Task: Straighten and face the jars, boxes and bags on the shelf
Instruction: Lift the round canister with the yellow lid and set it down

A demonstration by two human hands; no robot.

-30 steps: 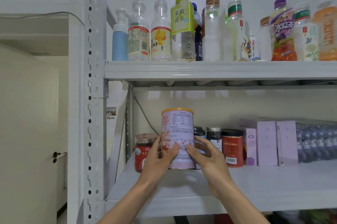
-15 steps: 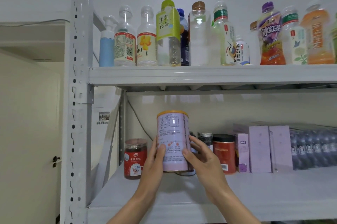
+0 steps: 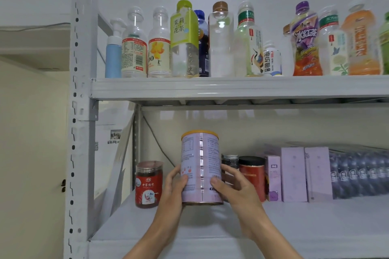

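Lilac tin (image 3: 201, 168) with an orange lid stands upright on the lower shelf (image 3: 294, 223), its long axis vertical, between the red jar (image 3: 149, 184) to its left and the dark jars just right of it. Over the last second the tin has been turned about that axis: the nutrition panel that faced out has swung round to the tin's left edge, and the side seam with fine print now faces forward. Since that is still the back of the label, my judgement is that facing is only part done and more turning is needed to bring the front out.

Both hands grip the tin low on its body: the left hand (image 3: 173, 189) wraps its left side with the thumb on the front, the right hand (image 3: 233, 187) curls round its right side. Whether the base rests on the shelf or hangs just above it, I cannot tell.

Further right of the tin, lilac boxes (image 3: 294, 174) stand in a row. Above the tin, bottles (image 3: 185, 39) line the upper shelf.
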